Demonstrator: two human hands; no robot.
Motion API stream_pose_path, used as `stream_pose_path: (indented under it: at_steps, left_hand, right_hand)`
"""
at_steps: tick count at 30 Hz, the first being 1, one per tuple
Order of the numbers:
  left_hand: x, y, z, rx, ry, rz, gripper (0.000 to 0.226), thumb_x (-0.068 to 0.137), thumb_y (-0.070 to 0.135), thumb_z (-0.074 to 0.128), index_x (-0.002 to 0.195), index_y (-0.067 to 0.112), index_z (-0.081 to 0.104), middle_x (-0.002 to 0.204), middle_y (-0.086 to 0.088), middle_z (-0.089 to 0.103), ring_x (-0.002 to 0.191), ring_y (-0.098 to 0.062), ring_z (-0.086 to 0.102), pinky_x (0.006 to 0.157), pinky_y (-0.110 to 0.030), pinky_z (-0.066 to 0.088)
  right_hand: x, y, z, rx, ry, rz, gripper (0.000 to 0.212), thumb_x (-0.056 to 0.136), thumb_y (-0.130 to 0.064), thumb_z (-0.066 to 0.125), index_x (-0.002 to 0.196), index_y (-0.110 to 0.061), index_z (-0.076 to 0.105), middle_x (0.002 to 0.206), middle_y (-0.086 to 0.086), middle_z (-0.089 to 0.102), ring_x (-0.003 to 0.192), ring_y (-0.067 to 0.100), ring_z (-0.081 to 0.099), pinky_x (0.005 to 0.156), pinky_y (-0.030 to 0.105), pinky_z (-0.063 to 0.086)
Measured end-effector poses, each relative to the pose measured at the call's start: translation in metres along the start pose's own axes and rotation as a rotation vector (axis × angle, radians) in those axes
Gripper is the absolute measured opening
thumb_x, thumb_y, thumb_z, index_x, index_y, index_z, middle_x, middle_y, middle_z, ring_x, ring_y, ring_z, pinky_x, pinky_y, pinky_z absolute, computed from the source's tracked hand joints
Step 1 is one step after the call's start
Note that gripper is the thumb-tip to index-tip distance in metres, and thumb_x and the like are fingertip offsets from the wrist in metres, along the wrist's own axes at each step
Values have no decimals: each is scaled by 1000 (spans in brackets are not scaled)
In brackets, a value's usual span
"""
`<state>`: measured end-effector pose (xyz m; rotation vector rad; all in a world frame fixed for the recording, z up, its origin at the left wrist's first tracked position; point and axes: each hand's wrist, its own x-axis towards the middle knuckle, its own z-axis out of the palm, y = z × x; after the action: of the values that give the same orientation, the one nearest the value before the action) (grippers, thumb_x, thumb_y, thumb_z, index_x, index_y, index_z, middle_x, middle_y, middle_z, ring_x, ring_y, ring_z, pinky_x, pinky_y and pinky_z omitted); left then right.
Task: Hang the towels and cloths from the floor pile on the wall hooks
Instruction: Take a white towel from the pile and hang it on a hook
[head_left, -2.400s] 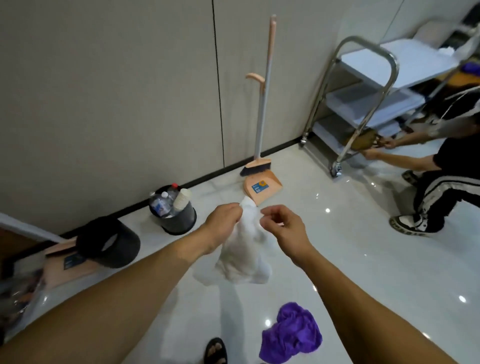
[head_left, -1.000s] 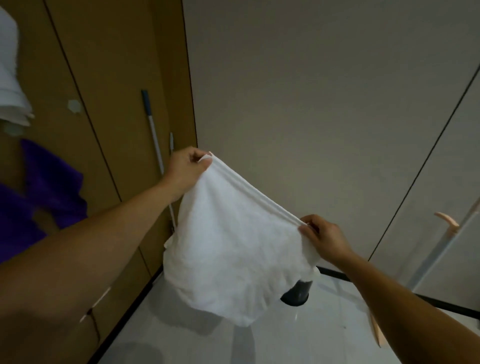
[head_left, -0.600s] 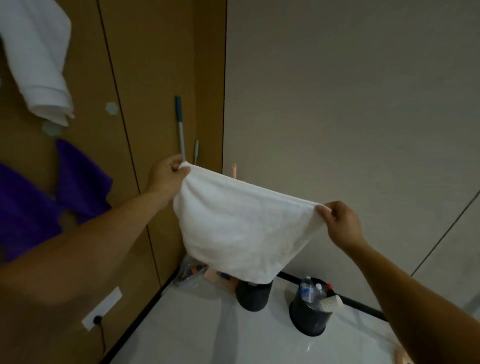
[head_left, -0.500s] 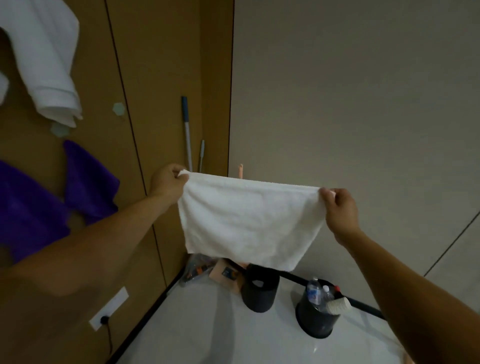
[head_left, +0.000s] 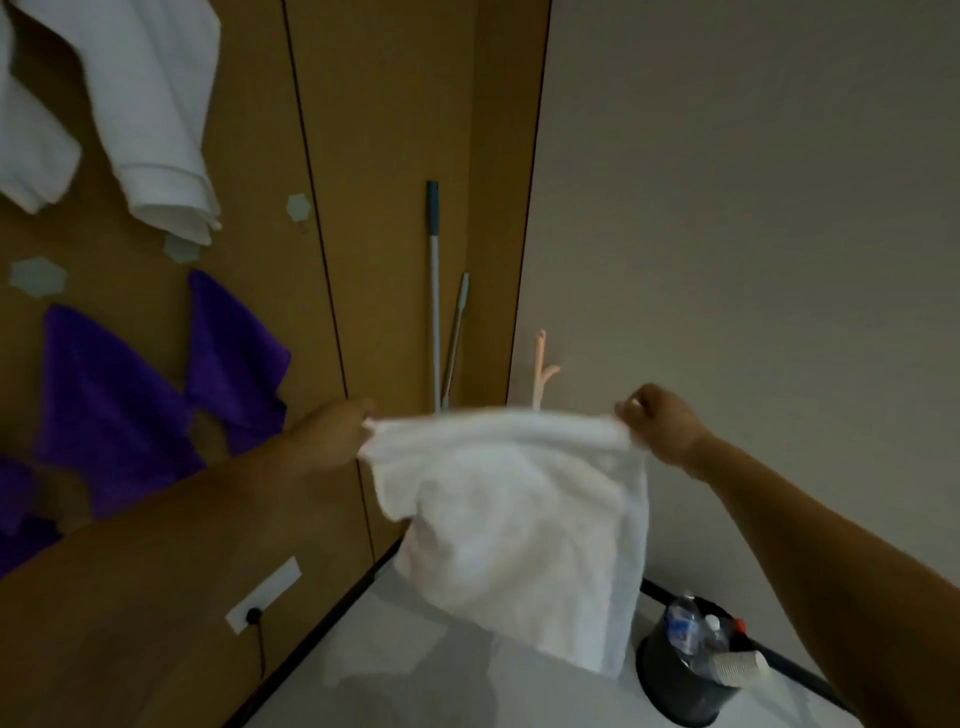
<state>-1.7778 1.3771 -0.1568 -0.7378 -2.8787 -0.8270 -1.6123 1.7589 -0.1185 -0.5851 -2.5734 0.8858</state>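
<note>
Faces wood-panel wall (head_left: 389, 130) with hung white towels (head_left: 156, 104) and purple cloths (head_left: 114, 405) at left, grey wall (head_left: 727, 208) at right. Holds white towel (head_left: 519, 519) in mid-air before the corner between them, long axis level, left to right along the top hem, body hanging toward the floor (head_left: 415, 675); pinches its top corners with curled fingers, left hand (head_left: 332, 436) on the left corner, right hand (head_left: 660, 423) on the right. Against half a second ago, shows hem bunched instead of taut, drape longer and less flat.
</note>
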Motion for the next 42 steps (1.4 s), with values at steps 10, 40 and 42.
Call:
stream_pose_path:
  at_steps: [10, 40, 42]
  left_hand:
    - [10, -30, -16, 196, 47, -205, 10, 96, 24, 51, 101, 16, 48, 98, -9, 62, 80, -19, 55, 67, -33, 43]
    - [60, 203, -37, -636, 167, -18, 28, 77, 60, 66, 88, 34, 68, 80, 17, 71, 75, -6, 68, 56, -17, 49]
    - [57, 197, -47, -615, 219, -11, 31, 74, 64, 65, 84, 34, 68, 77, 19, 71, 70, -2, 68, 53, -15, 48]
  right_hand:
    - [49, -13, 13, 231, -112, -93, 23, 95, -36, 54, 93, -12, 57, 83, 1, 57, 73, 17, 52, 60, 28, 41]
    - [33, -23, 0, 669, -120, -85, 35, 92, -49, 55, 84, -15, 56, 83, 2, 63, 72, 15, 58, 64, 28, 46]
    - [34, -29, -1, 537, -168, -196, 41, 88, -55, 58, 85, -14, 57, 83, 1, 65, 73, 15, 61, 65, 29, 49]
